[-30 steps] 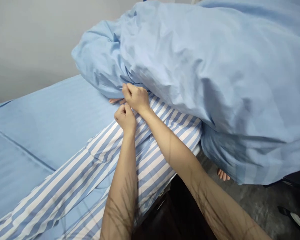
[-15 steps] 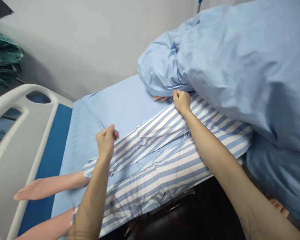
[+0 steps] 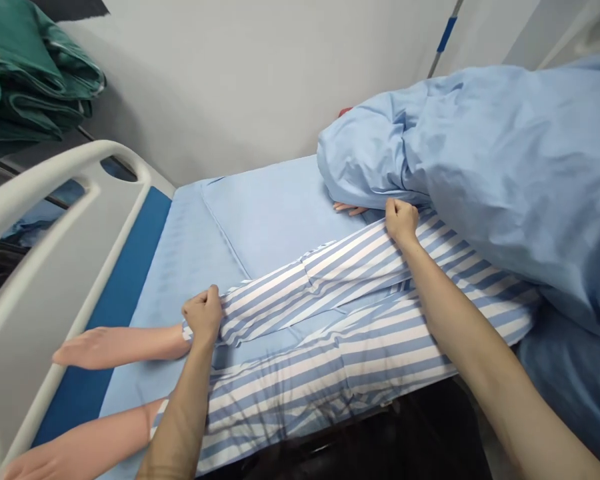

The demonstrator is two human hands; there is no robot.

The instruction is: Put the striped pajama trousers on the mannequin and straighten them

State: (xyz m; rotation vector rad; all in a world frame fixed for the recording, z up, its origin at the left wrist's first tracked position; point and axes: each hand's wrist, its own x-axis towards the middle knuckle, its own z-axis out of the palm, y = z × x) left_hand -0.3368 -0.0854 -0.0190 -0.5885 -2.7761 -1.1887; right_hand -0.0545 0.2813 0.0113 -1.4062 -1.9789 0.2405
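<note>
A manikin lies on the bed in blue-and-white striped trousers (image 3: 350,260), its bare feet (image 3: 100,347) toward the footboard. Near the ankle cuff of the far leg, my left hand (image 3: 203,313) is closed in a fist on the trouser fabric. My right hand (image 3: 401,219) is also a fist, closed at the upper thigh of the same leg, right beside the edge of the blue quilt (image 3: 460,140). My fingertips are hidden on both hands. Just past the right fist, the manikin's fingers (image 3: 350,209) poke out from under the quilt.
The bed's footboard (image 3: 105,247), pale with a blue panel, rises at the left. Folded green cloth (image 3: 35,87) lies beyond it. Light blue sheet (image 3: 260,207) covers the mattress, which runs along a grey wall (image 3: 240,80). A pole with a blue sleeve (image 3: 447,33) stands behind.
My left fist has come down to the ankle end of the trouser leg. My right fist stays by the quilt edge. The view has shifted, showing more wall and footboard.
</note>
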